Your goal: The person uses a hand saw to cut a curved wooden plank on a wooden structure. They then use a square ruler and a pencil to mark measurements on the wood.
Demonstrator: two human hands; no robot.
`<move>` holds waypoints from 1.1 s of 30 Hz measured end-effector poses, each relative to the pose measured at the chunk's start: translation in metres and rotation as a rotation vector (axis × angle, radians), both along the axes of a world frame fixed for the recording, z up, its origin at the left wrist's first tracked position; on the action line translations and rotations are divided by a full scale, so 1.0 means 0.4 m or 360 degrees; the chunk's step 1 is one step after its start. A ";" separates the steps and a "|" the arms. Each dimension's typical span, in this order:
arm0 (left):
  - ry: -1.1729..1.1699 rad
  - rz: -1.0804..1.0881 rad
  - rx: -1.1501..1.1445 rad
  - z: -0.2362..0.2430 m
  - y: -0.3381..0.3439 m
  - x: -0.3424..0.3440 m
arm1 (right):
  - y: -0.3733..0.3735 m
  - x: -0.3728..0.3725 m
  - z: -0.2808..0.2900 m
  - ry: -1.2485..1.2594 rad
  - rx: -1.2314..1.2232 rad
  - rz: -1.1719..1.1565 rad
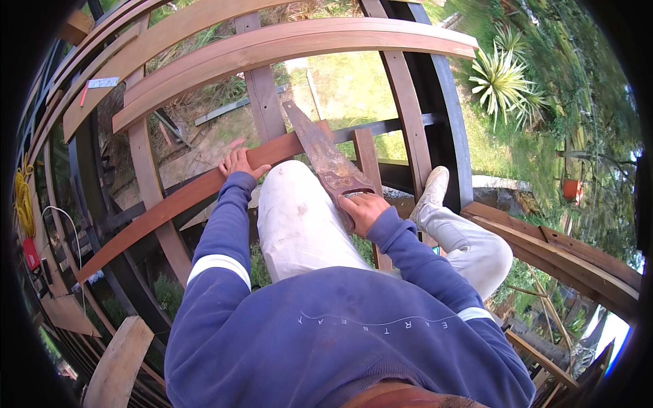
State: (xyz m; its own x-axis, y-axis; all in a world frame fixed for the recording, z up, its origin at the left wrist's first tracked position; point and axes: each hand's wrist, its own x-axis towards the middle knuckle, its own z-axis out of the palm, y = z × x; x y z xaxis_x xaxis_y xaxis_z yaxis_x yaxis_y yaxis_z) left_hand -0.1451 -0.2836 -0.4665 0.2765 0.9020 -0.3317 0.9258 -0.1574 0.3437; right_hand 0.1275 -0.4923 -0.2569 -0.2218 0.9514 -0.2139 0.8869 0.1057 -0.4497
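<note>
Reddish-brown board point(180, 197), long and narrow, lay slantwise over the timber framing in front of the person, from the lower left to just past the saw; its bend I put down at least partly to the lens. From my remote station I judged the step in hand to be a cut across the board near its right end, where the rusty blade of the hand saw point(326, 156) crossed it, toe pointing away; whether the teeth had entered the wood I could not tell. The next move, in my judgement, called for a steady stroke, with the board braced against slipping. Right hand point(364, 211): fingers curled round the saw's handle. Left hand point(241, 163): laid over the board, left of the blade; whether its fingertips hooked beneath the edge I could not tell. The board's face looked evenly coloured and warmer than the duller beams point(264, 95) of the framing. Beside it rose the person's left knee point(289, 197) in pale cloth; beyond lay a longer plank point(292, 42), and farther out grew a spiky plant point(502, 80).
</note>
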 end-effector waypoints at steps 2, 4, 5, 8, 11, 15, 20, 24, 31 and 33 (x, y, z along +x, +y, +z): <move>0.0023 0.0016 -0.0026 0.004 0.004 -0.004 | -0.010 0.004 0.000 0.0002 0.0030 0.0027; 0.0020 0.0020 -0.0029 0.010 0.006 -0.002 | -0.018 0.008 0.005 0.0005 0.0063 0.0044; 0.0014 0.0024 -0.0014 0.005 0.009 -0.006 | -0.013 0.009 0.011 0.0016 0.0088 0.0055; 0.0095 0.0003 0.0052 -0.009 0.016 -0.006 | -0.029 0.021 0.038 0.0066 0.0066 0.0003; 0.0109 -0.0050 0.0073 -0.036 0.023 -0.004 | -0.062 0.041 0.131 0.0233 0.0199 -0.0252; 0.0246 -0.0050 0.0080 -0.097 0.026 -0.005 | -0.134 0.094 0.393 0.0637 0.0041 -0.1166; 0.0516 -0.0070 0.0037 -0.099 0.041 -0.007 | -0.399 0.111 0.687 0.1036 0.0750 -0.1896; 0.0493 -0.0105 0.0273 0.062 -0.047 0.060 | -0.677 0.066 0.807 0.1302 0.1099 -0.1885; 0.0471 -0.0170 0.0266 0.054 -0.030 0.066 | -0.892 -0.091 0.711 0.1274 0.0807 -0.2694; 0.0468 -0.0181 0.0252 0.055 -0.019 0.067 | -0.955 -0.098 0.601 0.1122 0.0592 -0.2911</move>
